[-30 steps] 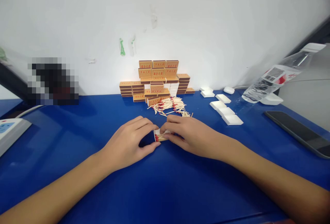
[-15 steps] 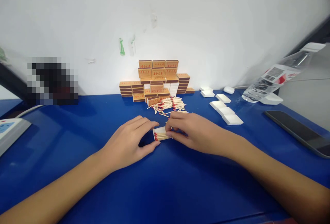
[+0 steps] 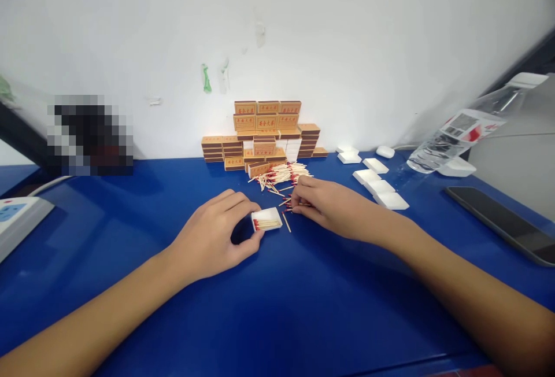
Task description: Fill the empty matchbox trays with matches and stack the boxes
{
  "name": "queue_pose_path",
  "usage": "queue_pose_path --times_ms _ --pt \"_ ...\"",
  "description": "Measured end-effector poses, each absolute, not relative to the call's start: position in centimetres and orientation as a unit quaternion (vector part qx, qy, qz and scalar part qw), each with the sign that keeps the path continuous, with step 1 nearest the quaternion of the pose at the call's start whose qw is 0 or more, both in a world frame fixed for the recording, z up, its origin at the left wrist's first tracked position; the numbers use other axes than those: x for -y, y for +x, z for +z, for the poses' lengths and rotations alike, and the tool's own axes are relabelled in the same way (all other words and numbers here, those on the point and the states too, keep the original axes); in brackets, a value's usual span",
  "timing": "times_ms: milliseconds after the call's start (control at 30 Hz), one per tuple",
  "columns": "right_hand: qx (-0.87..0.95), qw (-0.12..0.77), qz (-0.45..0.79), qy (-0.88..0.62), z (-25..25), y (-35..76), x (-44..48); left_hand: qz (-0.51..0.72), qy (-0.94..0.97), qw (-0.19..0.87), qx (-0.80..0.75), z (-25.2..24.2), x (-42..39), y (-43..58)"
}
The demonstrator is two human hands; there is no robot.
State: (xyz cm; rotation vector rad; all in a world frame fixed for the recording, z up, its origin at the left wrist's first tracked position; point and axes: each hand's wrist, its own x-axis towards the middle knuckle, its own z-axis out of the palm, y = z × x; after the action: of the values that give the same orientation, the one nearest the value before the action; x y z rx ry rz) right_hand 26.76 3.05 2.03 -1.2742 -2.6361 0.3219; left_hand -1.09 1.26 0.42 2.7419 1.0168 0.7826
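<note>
My left hand (image 3: 223,232) grips a small white matchbox tray (image 3: 271,214) by its left end, between thumb and fingers. Red-tipped matches (image 3: 267,224) lie in the tray along its near side. To the right, the fingers of my right hand (image 3: 318,200) are pinched together on a few loose matches at the table; the fingers partly hide them. One single match (image 3: 287,222) lies between the tray and my right hand. Just beyond, a heap of loose matches (image 3: 277,176) is spread on the blue table (image 3: 260,307).
Orange-brown matchboxes (image 3: 266,122) are stacked against the wall behind the heap. Several white trays (image 3: 390,200) lie at the right, near a plastic water bottle (image 3: 459,128) and a dark phone (image 3: 498,221). A white power strip (image 3: 26,221) sits at the left edge.
My right hand has moved from the tray, up and rightward, to the loose matches. The tray in my left hand has shifted slightly left, and its inside shows more.
</note>
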Motion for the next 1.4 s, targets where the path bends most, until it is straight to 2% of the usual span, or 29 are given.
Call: queue_pose_path --times_ms 200,300,433,567,700,867,933,1133,1400 --pt "0.876 0.189 0.137 -0.421 2.7 25.2 -1.5 0.258 0.908 0.064 -0.325 0.4 -1.1 -0.8" --pt "0.888 0.211 0.108 -0.394 2.2 23.7 -0.5 0.262 0.91 0.069 -0.314 0.3 -0.9 -0.6" --pt "0.895 0.206 0.071 -0.39 2.0 23.3 -0.3 0.262 0.91 0.058 -0.315 0.3 -0.9 -0.7" --pt "0.857 0.194 0.075 -0.472 2.3 24.1 -0.8 0.268 0.907 0.042 -0.321 0.4 -1.1 -0.7" --pt "0.825 0.139 0.117 -0.535 2.1 24.0 -0.6 0.289 0.896 0.013 -0.338 0.5 -1.2 -0.9" --pt "0.83 0.078 0.129 -0.538 2.0 24.2 -0.5 0.276 0.897 0.023 -0.344 0.4 -1.3 -1.0" --pt "0.834 0.082 0.117 -0.532 2.1 24.5 -0.6 0.272 0.899 0.034 -0.341 0.3 -1.3 -1.0" --pt "0.87 0.177 0.118 -0.445 2.8 23.8 -0.2 0.266 0.905 0.081 -0.321 0.3 -0.8 -0.6" --pt "0.86 0.123 0.096 -0.485 3.4 27.2 -2.6 0.26 0.908 0.078 -0.32 0.2 -1.0 -0.7"
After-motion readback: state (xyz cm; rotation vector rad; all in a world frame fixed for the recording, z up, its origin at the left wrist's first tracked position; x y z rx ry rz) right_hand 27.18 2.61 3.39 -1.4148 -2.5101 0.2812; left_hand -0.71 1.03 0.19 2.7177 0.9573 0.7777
